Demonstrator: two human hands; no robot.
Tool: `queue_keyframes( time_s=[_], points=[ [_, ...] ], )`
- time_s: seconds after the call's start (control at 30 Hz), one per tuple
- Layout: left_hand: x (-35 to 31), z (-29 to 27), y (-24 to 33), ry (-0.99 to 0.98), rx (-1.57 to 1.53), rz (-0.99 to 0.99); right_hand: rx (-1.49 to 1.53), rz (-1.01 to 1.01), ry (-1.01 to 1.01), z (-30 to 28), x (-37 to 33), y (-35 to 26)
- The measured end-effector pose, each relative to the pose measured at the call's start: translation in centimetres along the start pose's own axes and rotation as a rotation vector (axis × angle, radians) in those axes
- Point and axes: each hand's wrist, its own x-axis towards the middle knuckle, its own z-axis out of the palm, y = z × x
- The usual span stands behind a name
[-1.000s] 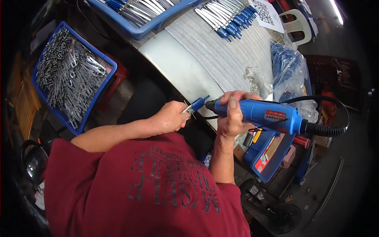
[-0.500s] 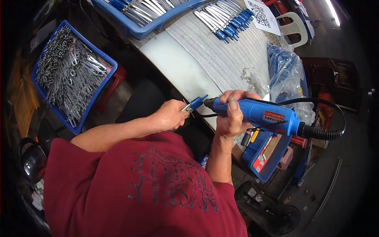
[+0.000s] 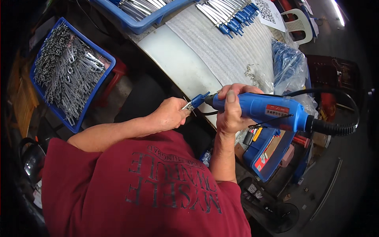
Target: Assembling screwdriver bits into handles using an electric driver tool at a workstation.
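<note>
My left hand (image 3: 169, 113) is closed around a metal strip with a blue plastic piece (image 3: 200, 100) at its end, held just off the table's near edge. In my right hand (image 3: 231, 114) is a blue electric screwdriver (image 3: 258, 107), lying nearly level with its cable running off to the right. The screwdriver's black nose points left and meets or nearly meets the tip of the blue piece; I cannot tell whether they touch. My left fingers hide most of the metal strip.
Finished-looking metal strips with blue ends (image 3: 237, 19) lie on a foam sheet (image 3: 213, 47) on the table (image 3: 167, 55). A blue crate (image 3: 148, 23) stands behind, another blue crate (image 3: 112, 71) of metal parts at left. Small metal bits (image 3: 250, 73), plastic bags (image 3: 290, 65) and a blue toolbox (image 3: 272, 162) are at right.
The back end of the screwdriver has swung slightly right and its cable has shifted with it. Both hands keep their grip, and the view has shifted a little.
</note>
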Motion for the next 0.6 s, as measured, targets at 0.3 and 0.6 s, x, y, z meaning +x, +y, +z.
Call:
queue_keyframes(
  time_s=[0.3, 0.6],
  points=[
    [0.1, 0.1, 0.4, 0.004, -0.024, -0.003, -0.265, -0.015, -0.075, -0.3, 0.3, 0.7],
    [-0.5, -0.2, 0.2, 0.015, 0.082, -0.015, 0.077, -0.018, 0.092, -0.5, -0.9, -0.5]
  ],
)
